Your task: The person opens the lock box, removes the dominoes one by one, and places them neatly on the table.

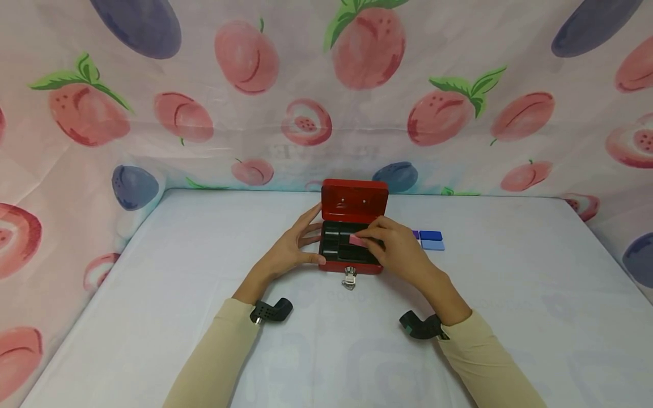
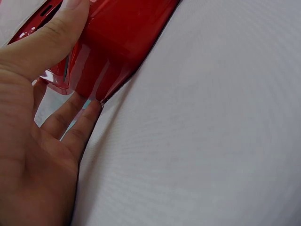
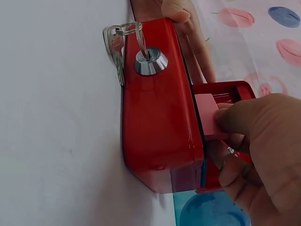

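A red cash box [image 1: 352,267] stands with its lid [image 1: 354,201] raised, showing a black compartmented tray [image 1: 331,241] inside. My right hand [image 1: 405,249] pinches a pink block [image 3: 205,110] between thumb and fingers over the tray. At the box's left side is my left hand [image 1: 285,252], fingers spread and fairly straight. Its thumb [image 2: 59,35] touches the front corner while other fingertips touch the side wall. Keys on a ring [image 3: 115,49] hang from the lock [image 3: 151,61] on the front. My right hand hides part of the tray.
Right of the box lie a dark blue block [image 1: 431,235], a light blue block [image 1: 432,245] and a partly hidden purple block [image 1: 415,233]. A white cloth [image 1: 316,351] covers the table. Behind it hangs a fruit-print curtain [image 1: 306,68].
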Motion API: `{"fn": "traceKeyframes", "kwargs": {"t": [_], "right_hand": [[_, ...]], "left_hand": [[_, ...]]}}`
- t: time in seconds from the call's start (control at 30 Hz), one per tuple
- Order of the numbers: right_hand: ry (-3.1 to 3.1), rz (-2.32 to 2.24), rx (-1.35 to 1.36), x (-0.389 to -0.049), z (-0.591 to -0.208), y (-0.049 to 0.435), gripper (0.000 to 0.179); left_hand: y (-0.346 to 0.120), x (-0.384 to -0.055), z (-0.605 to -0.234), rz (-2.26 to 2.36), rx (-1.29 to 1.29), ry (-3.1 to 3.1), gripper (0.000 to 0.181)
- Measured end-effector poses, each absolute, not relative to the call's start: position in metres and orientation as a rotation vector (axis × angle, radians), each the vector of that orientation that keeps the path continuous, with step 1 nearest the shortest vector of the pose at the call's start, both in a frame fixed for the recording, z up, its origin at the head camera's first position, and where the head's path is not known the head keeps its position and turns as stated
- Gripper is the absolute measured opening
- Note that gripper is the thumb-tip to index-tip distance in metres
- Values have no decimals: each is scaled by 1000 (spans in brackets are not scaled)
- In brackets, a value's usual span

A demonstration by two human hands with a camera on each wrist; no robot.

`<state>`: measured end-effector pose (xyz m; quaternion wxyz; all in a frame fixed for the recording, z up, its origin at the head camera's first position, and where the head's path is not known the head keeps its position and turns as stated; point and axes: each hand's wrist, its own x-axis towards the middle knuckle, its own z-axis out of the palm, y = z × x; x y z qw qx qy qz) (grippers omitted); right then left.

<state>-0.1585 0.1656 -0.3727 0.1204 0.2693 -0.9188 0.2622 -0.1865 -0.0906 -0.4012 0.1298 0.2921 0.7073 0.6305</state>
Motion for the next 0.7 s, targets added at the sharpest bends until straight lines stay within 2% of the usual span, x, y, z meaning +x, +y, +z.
{"fn": "traceKeyframes", "kwargs": {"t": [0.7], "right_hand": [[-2810,830,771,-159,-373,172,33]], "left_hand": [[-91,-186,-401,1830,868,2060,105]]}}
